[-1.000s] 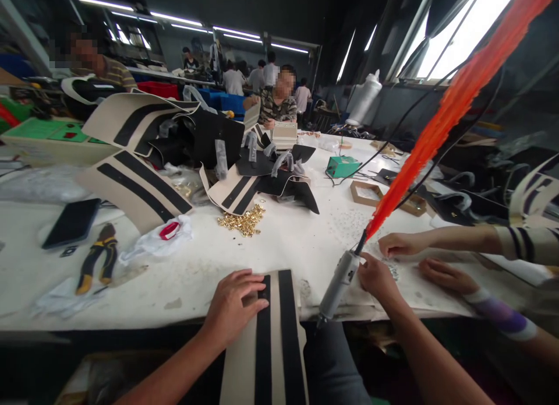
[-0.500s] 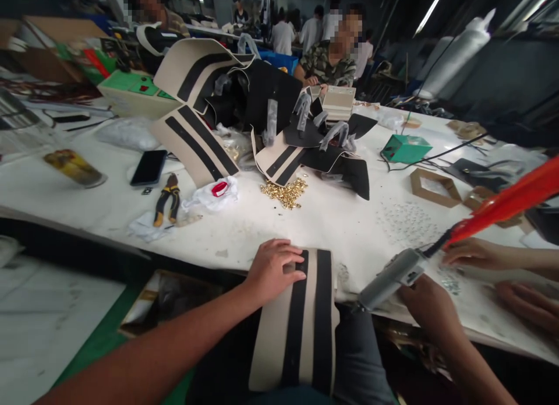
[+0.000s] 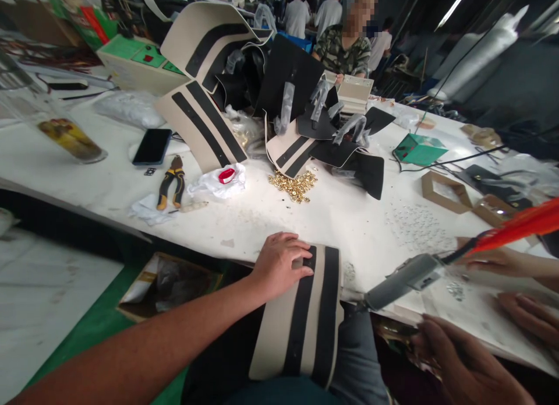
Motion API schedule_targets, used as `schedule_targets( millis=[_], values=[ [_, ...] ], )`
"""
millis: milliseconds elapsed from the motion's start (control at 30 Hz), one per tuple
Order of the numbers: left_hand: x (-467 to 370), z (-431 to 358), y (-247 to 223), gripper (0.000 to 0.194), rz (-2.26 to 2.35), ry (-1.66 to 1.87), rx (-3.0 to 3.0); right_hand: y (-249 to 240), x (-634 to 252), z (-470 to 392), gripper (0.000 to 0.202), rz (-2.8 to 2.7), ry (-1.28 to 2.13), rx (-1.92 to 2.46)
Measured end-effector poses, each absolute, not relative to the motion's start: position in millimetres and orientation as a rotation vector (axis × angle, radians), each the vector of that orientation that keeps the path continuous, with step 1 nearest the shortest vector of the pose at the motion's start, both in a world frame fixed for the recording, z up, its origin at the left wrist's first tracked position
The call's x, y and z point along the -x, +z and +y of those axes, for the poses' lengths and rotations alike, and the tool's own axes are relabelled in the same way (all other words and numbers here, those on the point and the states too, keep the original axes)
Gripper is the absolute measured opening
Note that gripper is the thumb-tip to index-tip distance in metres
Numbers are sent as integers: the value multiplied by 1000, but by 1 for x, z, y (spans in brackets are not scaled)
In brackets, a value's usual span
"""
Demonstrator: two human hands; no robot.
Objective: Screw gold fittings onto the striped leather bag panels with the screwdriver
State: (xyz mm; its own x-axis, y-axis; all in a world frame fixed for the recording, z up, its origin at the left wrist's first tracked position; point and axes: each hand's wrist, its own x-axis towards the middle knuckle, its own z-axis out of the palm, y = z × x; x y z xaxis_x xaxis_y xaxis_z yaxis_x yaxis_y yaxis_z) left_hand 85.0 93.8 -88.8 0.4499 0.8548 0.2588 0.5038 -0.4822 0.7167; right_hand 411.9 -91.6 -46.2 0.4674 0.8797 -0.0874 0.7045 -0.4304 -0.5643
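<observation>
A beige panel [image 3: 271,341] with two black stripes lies across my lap, its far end against the table edge. My left hand [image 3: 279,265] rests on the panel's upper left part, fingers laid out over it and thumb apart. To the right, a grey electric screwdriver [image 3: 404,282] with a red coiled cord [image 3: 519,225] lies at the table edge, its tip toward my lap. My right hand [image 3: 458,358] is below the screwdriver, away from it. Blur smears its fingers, and whether anything small is between them cannot be made out.
Gold hardware pieces [image 3: 294,186] are heaped beyond the panel, below stacked striped panels [image 3: 205,125]. Pliers [image 3: 172,183], a phone [image 3: 152,147] and a glass [image 3: 72,140] stand left. Another person's hands [image 3: 530,314] work at the right, near small clear pieces [image 3: 414,227] and a cardboard box [image 3: 446,190].
My right hand has drawn back from beside the screwdriver, down and to the right. My left hand stays on the panel. The whole view has shifted slightly.
</observation>
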Motion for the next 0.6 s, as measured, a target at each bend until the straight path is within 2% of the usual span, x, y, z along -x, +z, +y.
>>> schedule_targets(
  millis=[67, 167, 333, 600],
  values=[
    [-85, 93, -89, 30, 1130, 831, -2153, -39, -365, -86, 46, -1116, 626, 2155],
    [-85, 92, -87, 29, 1132, 820, -2156, -33, -308, -49, 42, -1166, 842, 1971],
    [-84, 92, -86, 30, 1128, 780, -2178, -38, -282, 21, 37, -1346, 1106, 1782],
    [-83, 93, -90, 29, 1119, 795, -2191, -56, -281, 46, 19, -1732, 913, 1659]
  ],
)
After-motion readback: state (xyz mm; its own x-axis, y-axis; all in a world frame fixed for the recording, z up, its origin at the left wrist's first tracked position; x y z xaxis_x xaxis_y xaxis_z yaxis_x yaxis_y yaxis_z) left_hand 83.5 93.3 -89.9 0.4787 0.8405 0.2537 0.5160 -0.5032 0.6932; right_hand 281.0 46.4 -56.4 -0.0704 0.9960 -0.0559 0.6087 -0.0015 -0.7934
